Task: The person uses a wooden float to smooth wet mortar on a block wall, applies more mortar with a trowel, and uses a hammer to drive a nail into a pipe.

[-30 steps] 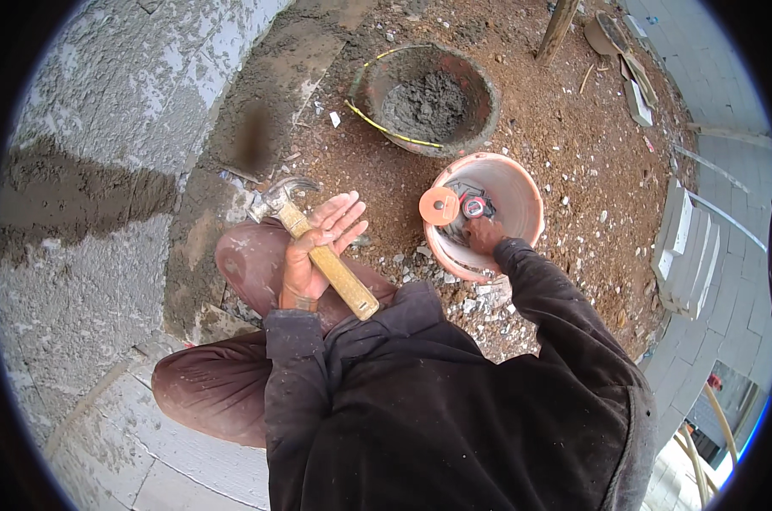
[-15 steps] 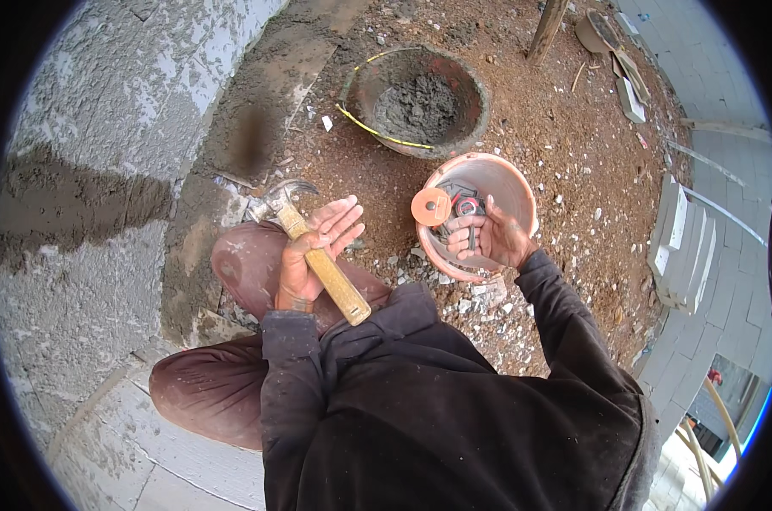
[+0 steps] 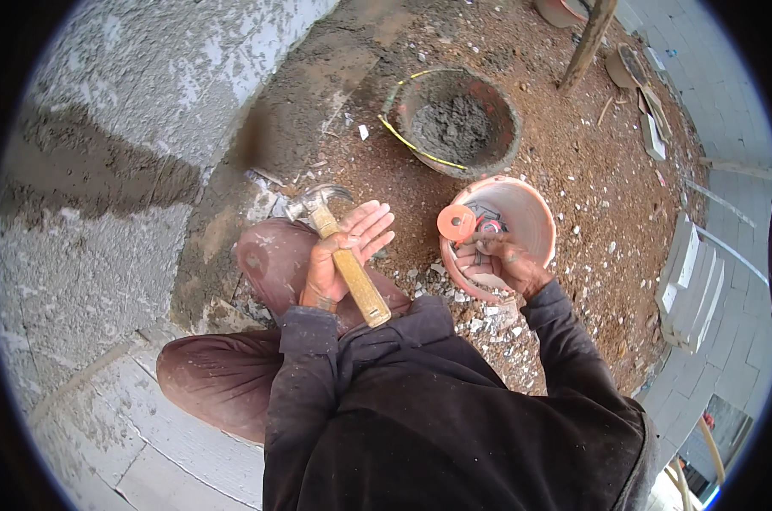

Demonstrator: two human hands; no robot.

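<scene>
A claw hammer [image 3: 349, 264] with a worn yellow handle lies across the palm of my left hand [image 3: 342, 255]. My thumb clamps the handle while the other fingers stretch out straight; the metal head points away from me. My right hand [image 3: 515, 262] is at the mouth of an orange-pink bucket [image 3: 539, 223], its fingers bent and pressed together. A small dark piece shows by those fingertips, too small to name. Inside the bucket are dark pieces and a red ring-shaped item [image 3: 489, 226], partly hidden. An orange disc [image 3: 456, 222] with a dark centre hole sits at the bucket's left rim.
Beyond stands a bucket of wet mortar [image 3: 454, 128] with a yellow handle. A wooden post [image 3: 589, 44] rises at the far right. White blocks [image 3: 691, 285] are stacked by the right wall. A mortar-smeared wall [image 3: 122, 102] runs along the left, and rubble covers the ground.
The view has shifted, so everything sits further right and lower. My right hand has turned over and its fingers have curled together at the bucket. The hammer stays in my left hand.
</scene>
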